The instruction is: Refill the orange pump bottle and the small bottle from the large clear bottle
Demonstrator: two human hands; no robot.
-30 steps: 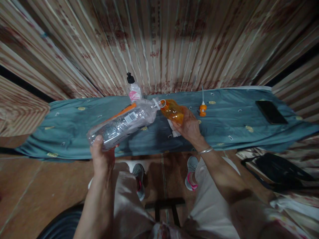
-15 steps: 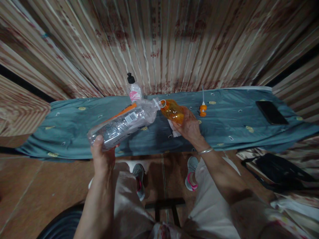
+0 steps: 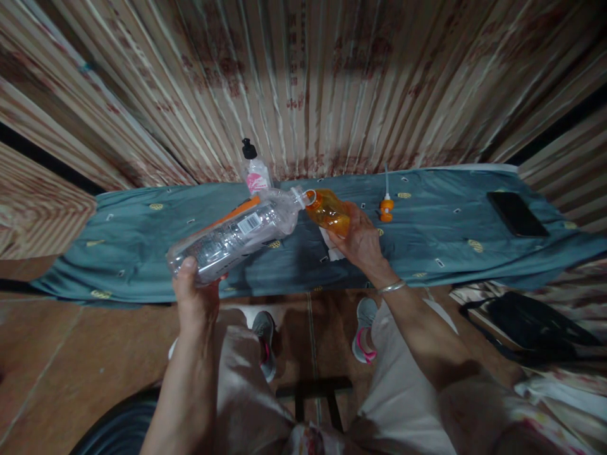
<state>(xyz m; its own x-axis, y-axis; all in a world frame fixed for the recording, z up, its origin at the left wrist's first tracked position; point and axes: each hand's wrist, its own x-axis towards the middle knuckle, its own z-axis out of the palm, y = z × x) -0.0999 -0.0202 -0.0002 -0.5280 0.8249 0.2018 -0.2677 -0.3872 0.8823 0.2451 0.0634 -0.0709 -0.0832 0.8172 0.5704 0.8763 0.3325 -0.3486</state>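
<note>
Left hand grips clear bottle, right hand orange bottle; mouths apparently touching, fingers hidden.

Large clear glossy plastic bottle with paper barcode label, small translucent orange plastic bottle, matt teal embroidered cloth, glossy black phone far right, smooth brown floor tiles

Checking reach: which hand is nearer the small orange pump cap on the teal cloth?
Right. The right hand, holding the orange bottle, sits just beside the pump cap; the left hand is far across.
</note>
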